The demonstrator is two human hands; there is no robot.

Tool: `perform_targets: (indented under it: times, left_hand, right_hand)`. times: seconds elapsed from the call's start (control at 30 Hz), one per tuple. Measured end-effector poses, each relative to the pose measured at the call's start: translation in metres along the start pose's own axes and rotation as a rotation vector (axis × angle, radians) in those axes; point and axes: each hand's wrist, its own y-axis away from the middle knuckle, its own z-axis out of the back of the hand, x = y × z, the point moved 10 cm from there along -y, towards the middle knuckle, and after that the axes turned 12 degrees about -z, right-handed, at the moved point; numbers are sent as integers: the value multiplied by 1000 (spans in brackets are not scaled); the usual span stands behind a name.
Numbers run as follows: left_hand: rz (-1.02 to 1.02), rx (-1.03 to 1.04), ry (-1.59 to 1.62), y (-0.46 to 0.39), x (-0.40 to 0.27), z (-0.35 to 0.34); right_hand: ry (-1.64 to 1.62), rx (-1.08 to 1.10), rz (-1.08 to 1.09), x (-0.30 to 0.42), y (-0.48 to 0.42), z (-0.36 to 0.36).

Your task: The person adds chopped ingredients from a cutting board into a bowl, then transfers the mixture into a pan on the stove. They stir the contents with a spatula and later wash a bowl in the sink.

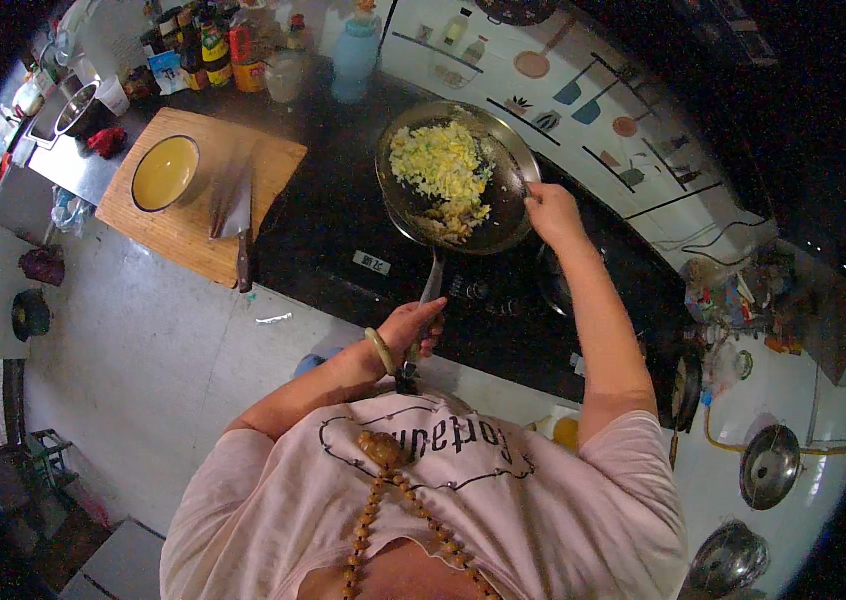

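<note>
A metal frying pan (pixel 505 225) sits over the black stove, holding chopped yellow, green and white food (pixel 445 165) heaped towards its left side. My left hand (pixel 413 330), with a bangle at its wrist, is closed around the pan's long metal handle (pixel 433 279). My right hand (pixel 554 214) is at the pan's right rim, fingers bent over a thin dark piece there, perhaps a utensil's handle; most of it is hidden. Left of the stove, a bowl of yellow liquid (pixel 165 172) and a kitchen knife (pixel 244 217) rest on a wooden cutting board (pixel 197 247).
Sauce bottles (pixel 214 56) and a light blue bottle (pixel 355 56) stand along the back of the counter. A metal bowl (pixel 77 110) is at the far left. Part of another pan (pixel 556 279) shows beside my right forearm. The knife's handle reaches the counter's front edge.
</note>
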Motion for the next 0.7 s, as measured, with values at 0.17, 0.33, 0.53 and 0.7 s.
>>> perform_targets:
  times: [0.17, 0.33, 0.53, 0.7]
  left_hand:
    - [-18, 13, -19, 1, -2, 1]
    - [-17, 31, -25, -2, 1, 0]
    - [-18, 12, -32, 0, -2, -2]
    - [-24, 1, -22, -2, -1, 0]
  right_hand:
    - [53, 103, 91, 57, 34, -7]
    - [379, 145, 293, 49, 69, -4]
    - [663, 111, 435, 16, 97, 44]
    - [572, 97, 223, -1, 134, 94]
